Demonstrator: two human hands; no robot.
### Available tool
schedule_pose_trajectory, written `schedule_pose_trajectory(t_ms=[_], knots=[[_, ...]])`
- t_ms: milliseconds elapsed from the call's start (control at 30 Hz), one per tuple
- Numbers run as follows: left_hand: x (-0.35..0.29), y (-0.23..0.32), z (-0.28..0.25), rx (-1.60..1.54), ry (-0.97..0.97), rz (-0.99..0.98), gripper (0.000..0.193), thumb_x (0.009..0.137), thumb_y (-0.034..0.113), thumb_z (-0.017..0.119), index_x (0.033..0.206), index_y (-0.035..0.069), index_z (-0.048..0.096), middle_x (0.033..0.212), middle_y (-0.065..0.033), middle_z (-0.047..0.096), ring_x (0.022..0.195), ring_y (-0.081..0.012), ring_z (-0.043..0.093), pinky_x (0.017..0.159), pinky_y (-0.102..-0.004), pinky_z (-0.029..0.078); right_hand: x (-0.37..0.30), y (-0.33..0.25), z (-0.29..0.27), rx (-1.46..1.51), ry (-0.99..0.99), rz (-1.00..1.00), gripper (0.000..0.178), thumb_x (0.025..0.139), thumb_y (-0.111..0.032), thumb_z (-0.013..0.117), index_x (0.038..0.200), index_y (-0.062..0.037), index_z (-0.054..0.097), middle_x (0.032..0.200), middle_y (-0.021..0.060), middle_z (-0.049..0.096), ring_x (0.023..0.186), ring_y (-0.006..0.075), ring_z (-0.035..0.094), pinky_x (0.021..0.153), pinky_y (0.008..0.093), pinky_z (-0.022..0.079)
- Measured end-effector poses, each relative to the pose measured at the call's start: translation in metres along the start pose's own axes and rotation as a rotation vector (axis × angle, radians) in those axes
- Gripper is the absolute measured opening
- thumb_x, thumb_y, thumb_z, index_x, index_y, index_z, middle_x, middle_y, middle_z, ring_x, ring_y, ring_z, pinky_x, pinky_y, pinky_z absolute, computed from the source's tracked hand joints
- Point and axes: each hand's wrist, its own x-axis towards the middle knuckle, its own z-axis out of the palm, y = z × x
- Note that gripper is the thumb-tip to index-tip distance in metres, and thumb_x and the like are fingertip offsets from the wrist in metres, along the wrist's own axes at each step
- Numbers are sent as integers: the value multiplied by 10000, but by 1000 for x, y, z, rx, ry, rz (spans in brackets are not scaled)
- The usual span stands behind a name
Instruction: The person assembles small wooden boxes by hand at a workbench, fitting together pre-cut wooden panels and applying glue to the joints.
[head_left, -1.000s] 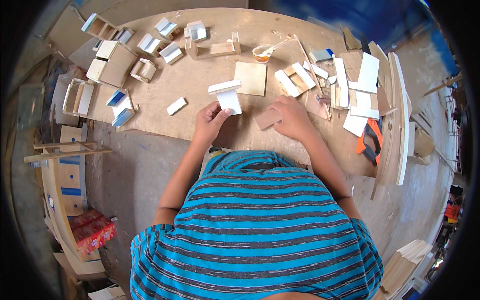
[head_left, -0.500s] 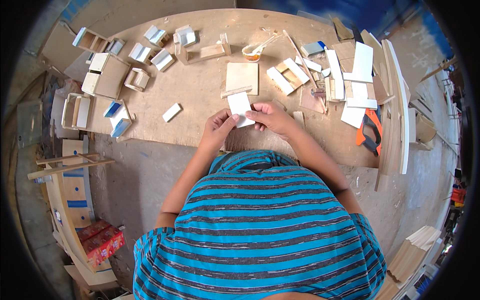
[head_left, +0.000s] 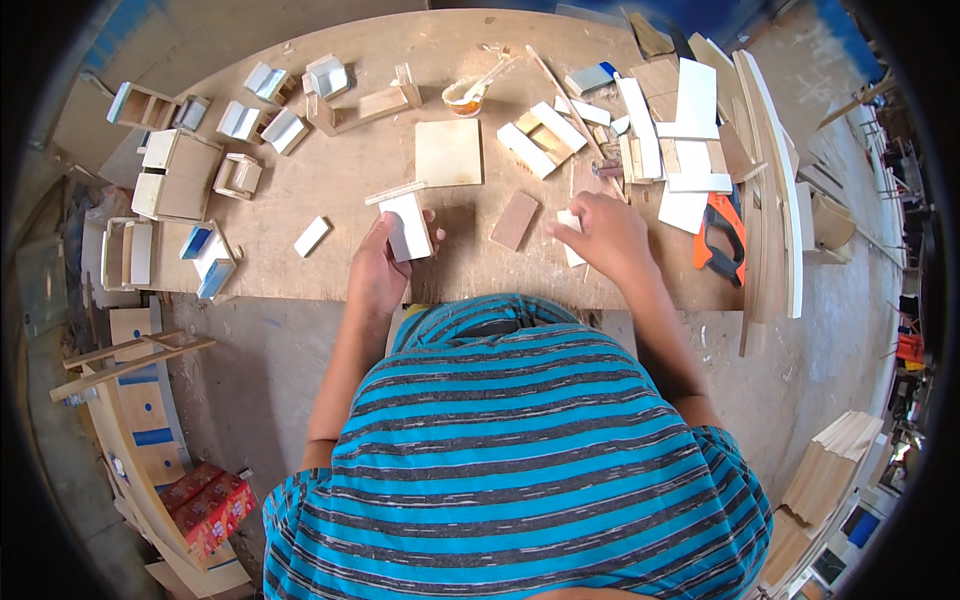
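My left hand is closed around a small white board and holds it up over the near part of the bench. A thin wood strip shows at the top edge of that board. To the right, my right hand is lowered to the bench with thumb and fingers pinching a small pale wood block; the hand covers part of it. Between the hands lies a brown wood block. A square plywood piece lies just beyond the left hand.
Small wooden furniture-like pieces, such as a cabinet-shaped box, stand on the left of the workbench. A glue bowl with a stick sits farther back. At right are white offcuts, an orange-handled saw and long boards.
My right hand has let go of the white board and moved right to the small pale block. The left hand keeps the board. The whole view has shifted slightly.
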Motion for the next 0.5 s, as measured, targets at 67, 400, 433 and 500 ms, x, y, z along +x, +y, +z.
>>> schedule_pose_trajectory(t_ms=[67, 400, 433, 500], knots=[[1, 2, 5, -105, -20, -93, 478, 1024, 310, 277, 1322, -38, 413, 1241, -220, 572, 1043, -376, 615, 860, -433, 546, -9, 11, 1, -178, -23, 33, 379, 738, -313, 770, 990, -77, 612, 843, 123, 676, 773, 284, 666, 679, 399, 510], [0, 5, 32, -70, -141, -113, 465, 1002, 222, 267, 1374, -39, 365, 1312, -239, 522, 1148, -408, 565, 926, -453, 524, -1, 3, 39, 1180, -328, 164, 424, 904, -84, 615, 1286, 56, 497, 981, 113, 673, 838, 97, 616, 681, 247, 509], [0, 4, 32, -68, -140, -112, 465, 1002, 222, 267, 1374, -39, 365, 1312, -239, 522, 1148, -408, 565, 926, -453, 524, 2, -1, 44, 1181, -329, 162, 424, 904, -84, 615, 1286, 56, 497, 981, 113, 673, 838, 97, 616, 681, 247, 509], [-3, 2, 30, -115, -206, -131, 464, 970, 189, 322, 1390, -4, 366, 1313, -188, 532, 1179, -357, 556, 964, -435, 491, 8, -10, 54, 1070, -173, 65, 410, 881, -111, 645, 1244, 47, 540, 988, 126, 684, 797, 114, 637, 672, 257, 514]])
